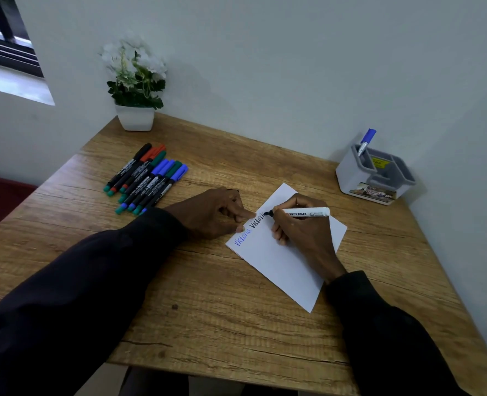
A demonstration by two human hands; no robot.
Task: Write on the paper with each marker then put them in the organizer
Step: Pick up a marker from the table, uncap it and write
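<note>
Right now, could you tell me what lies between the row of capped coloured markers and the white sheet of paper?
The head view shows the left hand there, fingertips resting on the white paper sheet.
</note>
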